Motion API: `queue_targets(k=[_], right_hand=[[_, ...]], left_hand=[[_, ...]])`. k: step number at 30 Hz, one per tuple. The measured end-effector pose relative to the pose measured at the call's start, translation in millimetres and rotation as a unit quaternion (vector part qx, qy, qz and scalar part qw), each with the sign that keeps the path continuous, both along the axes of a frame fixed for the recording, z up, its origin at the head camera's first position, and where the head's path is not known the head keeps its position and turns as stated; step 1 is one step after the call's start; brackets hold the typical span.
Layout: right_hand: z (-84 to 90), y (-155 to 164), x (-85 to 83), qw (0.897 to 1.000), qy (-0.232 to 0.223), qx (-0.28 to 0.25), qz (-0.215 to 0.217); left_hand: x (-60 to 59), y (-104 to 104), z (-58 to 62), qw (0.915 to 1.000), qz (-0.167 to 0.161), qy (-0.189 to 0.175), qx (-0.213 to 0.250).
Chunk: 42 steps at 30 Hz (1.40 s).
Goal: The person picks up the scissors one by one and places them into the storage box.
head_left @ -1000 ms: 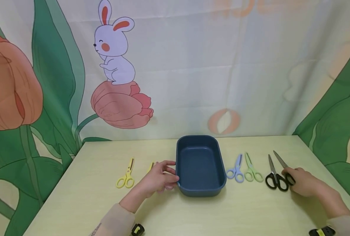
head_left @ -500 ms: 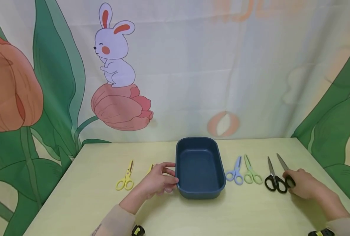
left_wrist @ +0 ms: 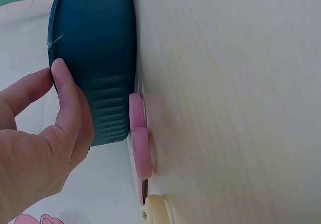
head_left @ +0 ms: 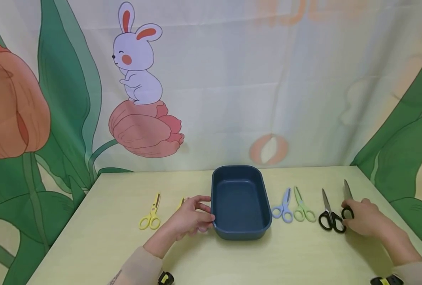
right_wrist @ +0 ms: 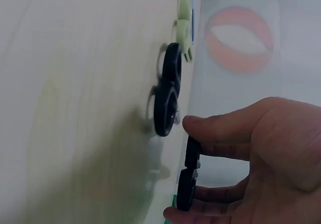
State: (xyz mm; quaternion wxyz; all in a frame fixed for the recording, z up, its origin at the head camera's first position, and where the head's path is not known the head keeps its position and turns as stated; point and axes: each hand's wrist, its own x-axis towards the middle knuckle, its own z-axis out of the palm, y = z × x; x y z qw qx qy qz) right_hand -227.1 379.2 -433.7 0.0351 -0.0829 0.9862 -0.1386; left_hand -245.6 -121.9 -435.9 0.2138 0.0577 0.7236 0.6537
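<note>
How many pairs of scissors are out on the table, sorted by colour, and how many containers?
Yellow scissors: 2, the second mostly hidden behind the left hand
Pink scissors: 1, seen only from the left wrist view
Blue scissors: 1
Green scissors: 1
Black scissors: 2, one gripped by the right hand
Dark blue bin: 1
Total: 8

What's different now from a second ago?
The right hand, gripping the rightmost black scissors, has swung their blade from slanting left to nearly straight and lifted them slightly. The left hand keeps holding the blue tray; the other scissors have not moved.
</note>
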Motion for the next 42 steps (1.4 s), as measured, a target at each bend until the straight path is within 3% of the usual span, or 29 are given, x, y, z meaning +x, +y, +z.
queue_targets(k=[18,27,42], right_hand=[[24.2,-51.5,1.2,0.999,0.043,-0.016,0.011],[28.0,-77.5,1.4,0.998,0.060,-0.026,0.026],[25.7,-124.4,-5.6,0.989,0.124,-0.057,0.059]], left_hand=[[-2.1,-0.7,-2.3,0.9999,0.002,-0.011,0.004],[-3.3,-2.1,-1.9,0.9999,-0.005,-0.013,0.006],[-3.1,-3.5,-4.3,0.9998,-0.007,-0.016,0.008]])
